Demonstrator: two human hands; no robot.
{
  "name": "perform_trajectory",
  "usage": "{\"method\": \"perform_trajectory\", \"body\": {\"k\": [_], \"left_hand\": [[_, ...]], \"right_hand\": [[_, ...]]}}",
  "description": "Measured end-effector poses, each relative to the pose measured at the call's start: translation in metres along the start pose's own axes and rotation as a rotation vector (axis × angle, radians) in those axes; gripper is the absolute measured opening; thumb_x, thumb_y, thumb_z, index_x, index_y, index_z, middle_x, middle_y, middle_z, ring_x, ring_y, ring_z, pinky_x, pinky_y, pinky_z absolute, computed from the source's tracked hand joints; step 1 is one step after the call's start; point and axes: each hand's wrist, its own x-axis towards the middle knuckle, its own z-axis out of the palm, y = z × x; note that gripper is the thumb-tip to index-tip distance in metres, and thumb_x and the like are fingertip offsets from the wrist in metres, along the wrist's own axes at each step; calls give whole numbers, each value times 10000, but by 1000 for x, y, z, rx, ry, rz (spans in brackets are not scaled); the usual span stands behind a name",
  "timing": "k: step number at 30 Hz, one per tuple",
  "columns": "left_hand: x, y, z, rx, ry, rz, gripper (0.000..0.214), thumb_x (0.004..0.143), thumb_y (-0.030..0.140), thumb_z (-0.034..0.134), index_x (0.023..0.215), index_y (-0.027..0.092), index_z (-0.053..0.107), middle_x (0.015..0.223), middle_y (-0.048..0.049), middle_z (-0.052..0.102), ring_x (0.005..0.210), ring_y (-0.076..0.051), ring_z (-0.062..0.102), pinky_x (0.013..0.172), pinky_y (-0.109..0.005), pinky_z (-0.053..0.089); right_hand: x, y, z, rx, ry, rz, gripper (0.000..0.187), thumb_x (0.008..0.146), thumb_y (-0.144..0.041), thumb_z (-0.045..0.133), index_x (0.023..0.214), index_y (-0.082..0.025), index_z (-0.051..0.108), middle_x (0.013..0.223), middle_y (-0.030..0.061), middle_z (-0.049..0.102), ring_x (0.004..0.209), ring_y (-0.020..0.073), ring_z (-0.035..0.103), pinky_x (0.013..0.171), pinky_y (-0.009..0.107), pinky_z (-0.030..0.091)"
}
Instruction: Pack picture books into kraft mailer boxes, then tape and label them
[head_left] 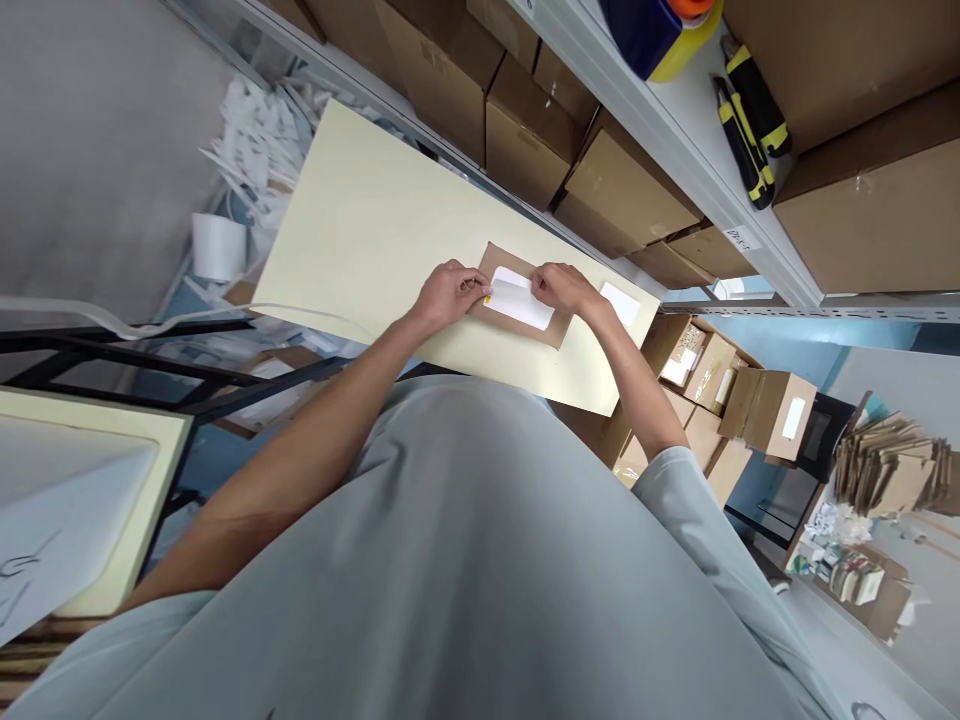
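Observation:
A flat brown cardboard piece [556, 325] lies on a pale yellow tabletop [375, 230]. A white label [519, 297] sits across it, with a small yellow tab at its left end. My left hand [448, 292] pinches the label's left end, fingers closed. My right hand [562, 288] pinches its right end, fingers curled on the edge. Another white label [621, 303] lies on the table just right of the cardboard.
Metal shelving [675, 130] with brown boxes [525, 140] stands behind the table. Yellow-black tools [754, 125] and a tape dispenser [660, 30] lie on a shelf. Labelled boxes [772, 410] sit on the floor at right, white paper scraps [259, 140] at left.

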Motion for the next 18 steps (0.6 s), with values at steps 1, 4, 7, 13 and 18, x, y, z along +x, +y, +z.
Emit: {"method": "perform_trajectory", "body": {"k": [1, 4, 7, 13, 18], "left_hand": [[0, 0, 0, 3, -5, -2, 216, 939, 422, 752, 950, 221, 830, 923, -80, 683, 917, -241, 643, 992, -431, 576], [-1, -1, 2, 10, -1, -3, 215, 943, 422, 746, 952, 224, 831, 911, -82, 685, 922, -249, 654, 978, -431, 578], [-2, 1, 3, 22, 28, -2, 177, 944, 387, 748, 946, 233, 836, 889, -86, 677, 937, -268, 665, 967, -449, 578], [-1, 8, 6, 75, 74, -32, 122, 935, 306, 732, 931, 236, 832, 862, -83, 681, 949, -275, 678, 948, -435, 577], [-5, 16, 8, 165, 80, -31, 133, 962, 309, 704, 949, 226, 808, 956, -108, 719, 1021, -302, 687, 1007, -450, 557]], "right_hand": [[-1, -1, 0, 0, -6, 4, 319, 987, -121, 497, 1055, -153, 807, 1162, 157, 821, 1055, 307, 718, 931, 373, 483], [-4, -5, 1, 1, -12, 18, 343, 992, -105, 484, 1097, -151, 807, 1202, 160, 811, 1109, 309, 711, 992, 388, 485], [-5, -7, 3, -2, 4, 33, 359, 1008, -100, 465, 1139, -147, 796, 1248, 168, 793, 1171, 316, 692, 1059, 417, 478], [-6, -11, 16, -16, 67, 106, 355, 1086, -131, 435, 1173, -108, 778, 1302, 216, 758, 1247, 338, 660, 1129, 476, 450], [-9, -20, 35, 14, 217, 202, 355, 1131, -171, 423, 1206, -130, 767, 1315, 199, 745, 1282, 340, 645, 1139, 469, 432]]}}
